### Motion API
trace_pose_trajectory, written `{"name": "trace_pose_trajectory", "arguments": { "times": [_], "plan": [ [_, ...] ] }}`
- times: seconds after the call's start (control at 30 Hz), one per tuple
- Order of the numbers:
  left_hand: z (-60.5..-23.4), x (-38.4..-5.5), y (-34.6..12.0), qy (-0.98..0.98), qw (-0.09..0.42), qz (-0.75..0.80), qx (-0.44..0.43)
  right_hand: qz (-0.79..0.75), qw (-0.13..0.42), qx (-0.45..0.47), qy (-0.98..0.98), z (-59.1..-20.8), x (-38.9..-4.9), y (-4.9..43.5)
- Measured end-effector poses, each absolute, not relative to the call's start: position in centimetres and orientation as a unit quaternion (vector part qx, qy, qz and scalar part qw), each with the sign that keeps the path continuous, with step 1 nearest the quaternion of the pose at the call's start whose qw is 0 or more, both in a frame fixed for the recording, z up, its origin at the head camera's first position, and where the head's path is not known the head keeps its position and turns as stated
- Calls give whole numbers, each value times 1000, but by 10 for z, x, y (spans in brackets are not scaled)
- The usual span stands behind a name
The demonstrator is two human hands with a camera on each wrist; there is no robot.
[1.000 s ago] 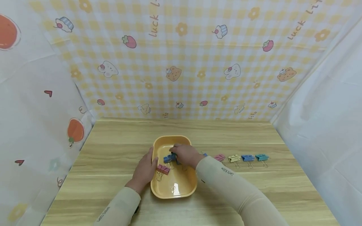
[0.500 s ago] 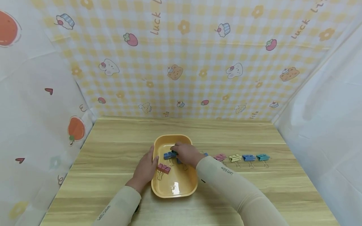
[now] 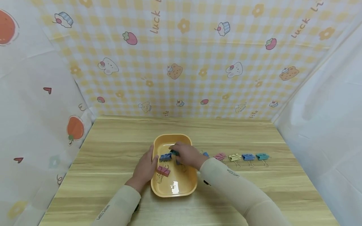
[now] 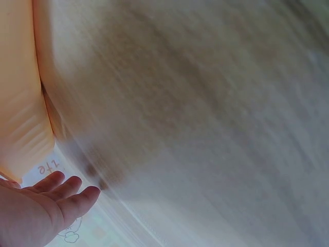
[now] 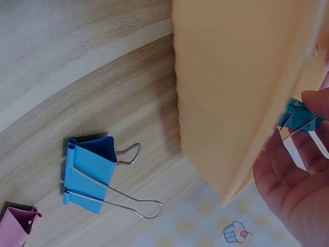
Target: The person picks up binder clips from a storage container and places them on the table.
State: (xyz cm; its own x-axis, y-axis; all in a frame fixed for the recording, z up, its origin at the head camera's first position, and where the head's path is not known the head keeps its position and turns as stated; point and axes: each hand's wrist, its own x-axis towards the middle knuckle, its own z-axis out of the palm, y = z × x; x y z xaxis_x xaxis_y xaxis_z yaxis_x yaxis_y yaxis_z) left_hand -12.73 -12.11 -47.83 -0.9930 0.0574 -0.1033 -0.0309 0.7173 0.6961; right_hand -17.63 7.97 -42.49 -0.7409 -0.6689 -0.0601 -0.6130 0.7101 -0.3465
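The left hand [image 3: 145,168] grips the near-side rim of one yellow tray [image 3: 182,182], thumb over the edge and fingers outside. The right hand [image 3: 188,153], reaching over the opposite rim, pinches one held teal clip [image 5: 297,116] inside the tray. Three more clips lie in the tray between the hands: a blue clip [image 3: 165,157] just beside the held one, a pink clip [image 3: 163,171] next to the left thumb, and a second blue clip [image 3: 178,162] partly hidden beneath the right hand.

To the right of the right hand, five clips show in a row: two blue [image 3: 248,157], one pink [image 3: 220,156], one yellow [image 3: 234,157] and one teal [image 3: 262,156].

Bare tray floor runs from the right hand toward the person. The wooden table [image 3: 113,150] spreads left of the left hand to its side edge; beyond both hands, its back edge meets a checked cloth [image 3: 192,88].
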Motion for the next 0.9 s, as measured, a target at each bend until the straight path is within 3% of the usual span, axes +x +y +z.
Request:
{"name": "trace_pose_trajectory", "arguments": {
  "times": [0.9],
  "plan": [
    [-481,-127,-120,928,65,366,-1,-229,132,-289,920,-410,-165,95]
  ]
}}
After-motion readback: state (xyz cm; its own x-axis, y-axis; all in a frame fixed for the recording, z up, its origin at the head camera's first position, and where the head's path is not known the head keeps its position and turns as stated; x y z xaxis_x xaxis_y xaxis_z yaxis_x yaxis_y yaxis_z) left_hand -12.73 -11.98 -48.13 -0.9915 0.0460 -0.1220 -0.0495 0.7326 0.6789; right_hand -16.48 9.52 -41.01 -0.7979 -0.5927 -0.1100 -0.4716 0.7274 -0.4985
